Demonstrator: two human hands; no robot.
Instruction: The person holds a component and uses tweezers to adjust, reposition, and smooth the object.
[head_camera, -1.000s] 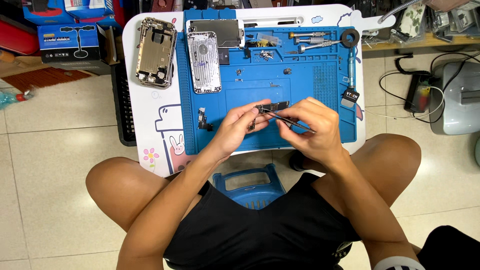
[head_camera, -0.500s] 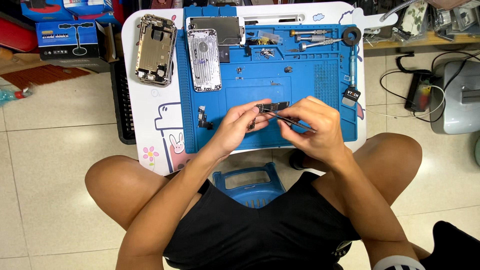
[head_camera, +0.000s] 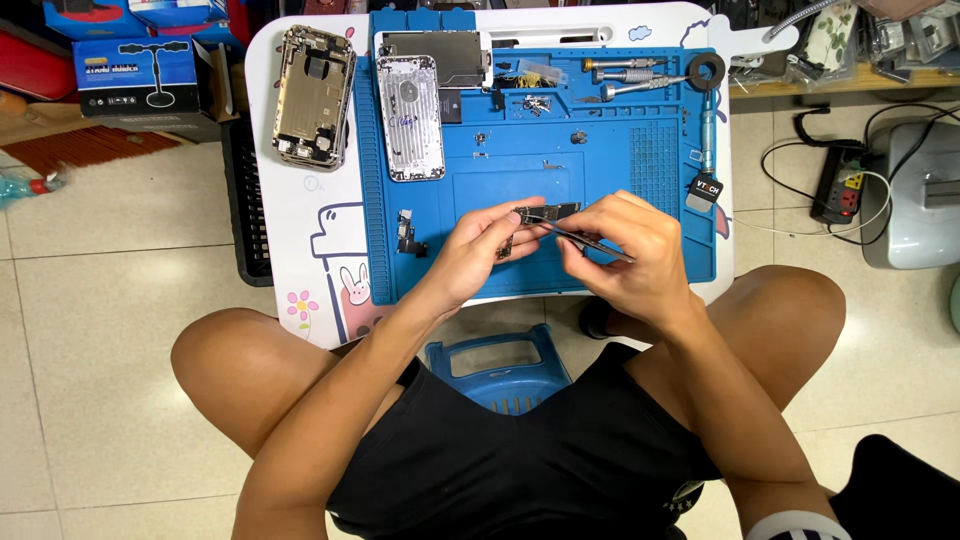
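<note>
Over the front of a blue repair mat (head_camera: 620, 175), my left hand (head_camera: 478, 252) pinches a small dark circuit board (head_camera: 548, 213) by its left end. My right hand (head_camera: 625, 250) grips thin metal tweezers (head_camera: 592, 242), their tips at the board. A small loose part (head_camera: 407, 232) lies on the mat to the left of my left hand. Two opened phone housings sit farther back: one (head_camera: 410, 117) on the mat, one (head_camera: 314, 96) on the white table (head_camera: 300, 215).
Screwdrivers (head_camera: 630, 76), a tape ring (head_camera: 706, 70) and small screws lie at the mat's back right. Blue boxes (head_camera: 145, 75) stand on the floor at left. A power strip (head_camera: 835, 190) and a grey device (head_camera: 915, 190) sit at right. A blue stool (head_camera: 500, 365) is under me.
Both hands hold the same pose over the mat. Only the camera view has shifted slightly.
</note>
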